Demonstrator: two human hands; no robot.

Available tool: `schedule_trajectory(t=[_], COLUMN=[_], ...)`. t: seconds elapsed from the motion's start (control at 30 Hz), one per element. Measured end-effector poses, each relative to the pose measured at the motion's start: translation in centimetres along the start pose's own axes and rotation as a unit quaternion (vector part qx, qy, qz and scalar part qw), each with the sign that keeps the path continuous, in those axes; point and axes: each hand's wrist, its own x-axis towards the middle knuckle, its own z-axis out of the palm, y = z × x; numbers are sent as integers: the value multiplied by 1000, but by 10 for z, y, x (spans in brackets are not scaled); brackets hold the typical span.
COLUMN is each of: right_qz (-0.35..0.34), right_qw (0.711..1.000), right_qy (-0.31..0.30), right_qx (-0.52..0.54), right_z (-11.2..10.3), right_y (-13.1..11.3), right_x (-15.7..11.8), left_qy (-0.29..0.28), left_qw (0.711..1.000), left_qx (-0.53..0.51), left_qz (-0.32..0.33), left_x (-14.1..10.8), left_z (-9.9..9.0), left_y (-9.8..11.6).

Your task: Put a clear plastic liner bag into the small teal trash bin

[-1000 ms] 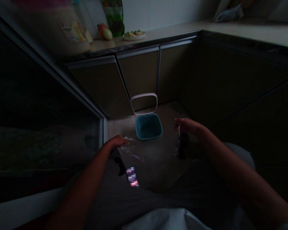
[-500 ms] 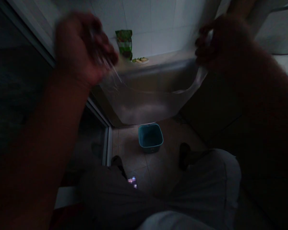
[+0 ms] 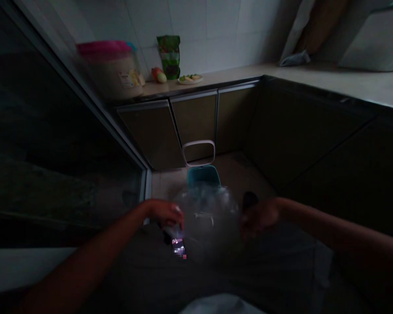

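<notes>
A clear plastic bag point(image 3: 209, 222) is stretched between my hands, low in front of my knees and blurred by motion. My left hand point(image 3: 167, 214) is closed on the bag's left edge. On the opposite edge my right hand point(image 3: 259, 218) grips it, its fingers dark and smeared. Behind the bag stands a teal trash bin point(image 3: 203, 174) on the tiled floor, its lower part hidden by the plastic. A pale rim ring point(image 3: 198, 141) is tipped up at the bin's back edge.
Cabinets point(image 3: 193, 124) line the far side and the right. On the counter point(image 3: 229, 77) are a pink-lidded container point(image 3: 109, 69), a green packet point(image 3: 169, 56) and a plate of food point(image 3: 190, 79). A lit screen point(image 3: 178, 245) shows below my left hand. A glass door stands left.
Both hands have dropped from high up near the counter to knee height, bringing the plastic bag down in front of the bin. The bin's raised ring and the pink-lidded container are now visible.
</notes>
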Motion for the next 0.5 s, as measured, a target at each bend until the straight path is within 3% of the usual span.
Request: schedule_trajectory(t=[0.03, 0.1, 0.17, 0.23, 0.3, 0.4, 0.5], right_qz=[-16, -82, -133, -158, -175, -200, -197], right_qw=[999, 984, 959, 939, 924, 896, 856], right_qy=[26, 142, 242, 299, 336, 396, 478], right_qx=[28, 63, 69, 65, 54, 32, 4], right_z=[-14, -47, -77, -98, -111, -124, -138], right_y=[3, 0, -12, -25, -35, -43, -47], right_x=[-3, -15, -29, -42, -51, -55, -51], left_qy=[27, 196, 390, 526, 583, 596, 605], left_qw=[999, 979, 916, 840, 792, 765, 743], left_qx=[-20, -33, -37, -40, -23, 44, 139], left_qz=[12, 51, 86, 127, 178, 239, 250], left_x=[-6, -19, -27, -31, -35, -41, -52], left_z=[-19, -56, -86, -104, -113, -118, -123], left_y=[-2, 0, 5, 12, 19, 30, 44])
